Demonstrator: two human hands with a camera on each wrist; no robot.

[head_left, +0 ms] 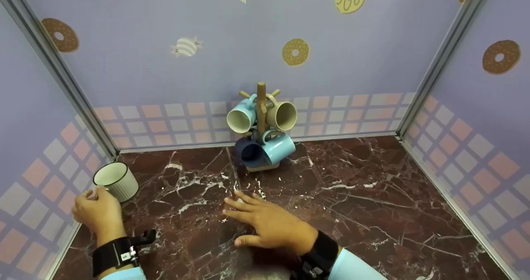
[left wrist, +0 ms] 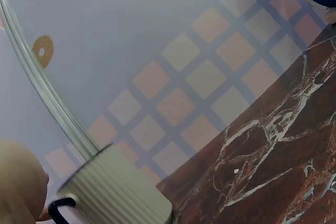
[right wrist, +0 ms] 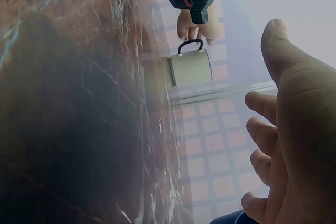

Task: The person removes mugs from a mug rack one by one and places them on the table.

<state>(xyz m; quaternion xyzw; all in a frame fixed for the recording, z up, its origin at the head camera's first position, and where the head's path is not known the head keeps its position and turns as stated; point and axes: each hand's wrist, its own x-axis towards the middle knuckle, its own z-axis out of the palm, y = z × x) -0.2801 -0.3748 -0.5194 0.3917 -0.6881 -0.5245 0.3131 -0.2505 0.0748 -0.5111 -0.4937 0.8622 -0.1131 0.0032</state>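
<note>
Looking down from the head view, you see your left hand [head_left: 97, 213] at the near-left corner of the marble counter [head_left: 372, 197], right behind a cream ribbed mug [head_left: 116, 181] that stands upright with its dark rim up. The mug sits just beyond your knuckles, touching or nearly touching your fingers on its near side; the fingers curl toward it, though you cannot tell from here whether they close on the handle. Your right hand [head_left: 269, 224] lies palm down on the counter near the middle, fingers spread and straight, holding nothing, well apart from the mug. Beyond it, against the back wall, a wooden mug tree [head_left: 261, 106] carries 4 mugs: 2 cream-lined ones above, a dark blue one and a light blue one below.

In the left wrist view, the cream ribbed mug [left wrist: 113, 190] fills the lower left, its dark handle [left wrist: 60, 208] facing your left hand [left wrist: 18, 182], which sits right beside the handle. The grip itself is cut off at the edge.

In the right wrist view, your right hand [right wrist: 294, 129] is spread open with fingers apart. Far across the counter, the mug [right wrist: 190, 68] shows its handle turned toward your left hand [right wrist: 197, 24], whose fingers sit at the handle.
</note>
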